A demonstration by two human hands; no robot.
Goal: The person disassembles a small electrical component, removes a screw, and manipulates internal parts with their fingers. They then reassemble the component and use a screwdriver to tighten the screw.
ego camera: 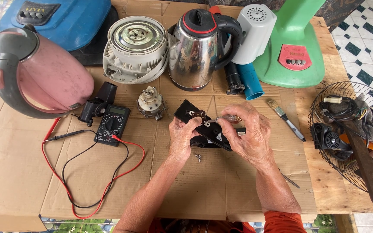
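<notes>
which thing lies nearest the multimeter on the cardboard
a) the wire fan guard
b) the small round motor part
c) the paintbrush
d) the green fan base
b: the small round motor part sits just right of the multimeter, while the paintbrush, green fan base and wire fan guard all lie far off to the right.

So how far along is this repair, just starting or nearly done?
Somewhere in the middle, I'd guess. Already done: a white kettle base lies opened up, a small round part sits loose beside it, and screws lie out on the cardboard. In hand: the left hand steadies a black plate while the right hand works a screwdriver on it. Left: nothing is back together.
</notes>
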